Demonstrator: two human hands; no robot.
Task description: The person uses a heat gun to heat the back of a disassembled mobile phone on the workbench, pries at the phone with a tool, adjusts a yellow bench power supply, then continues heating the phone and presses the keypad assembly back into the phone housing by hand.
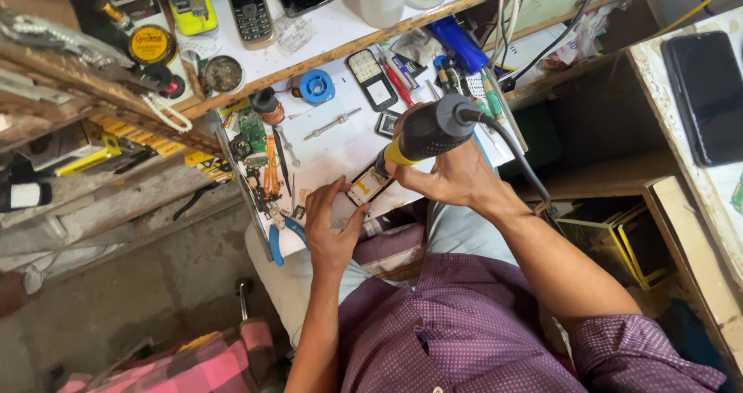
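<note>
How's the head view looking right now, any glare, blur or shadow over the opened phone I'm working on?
Head view: even daylight, no strong glare on the white work surface; the opened phone is sharp but partly covered by the left hand and the hot-air tool in the right hand; the floor at lower left is dim; the frame edges bend with wide-angle distortion.

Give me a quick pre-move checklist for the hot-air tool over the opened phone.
1. Right hand wrapped on the black and yellow hot-air tool: ok.
2. Nozzle aimed down at the opened phone: ok.
3. Left hand steadying the phone at its near edge: ok.
4. Left fingers away from the nozzle: not ok, close beside it.
5. Tool cable free, trailing over the right wrist: ok.
6. Tool switched on: cannot tell.
</note>
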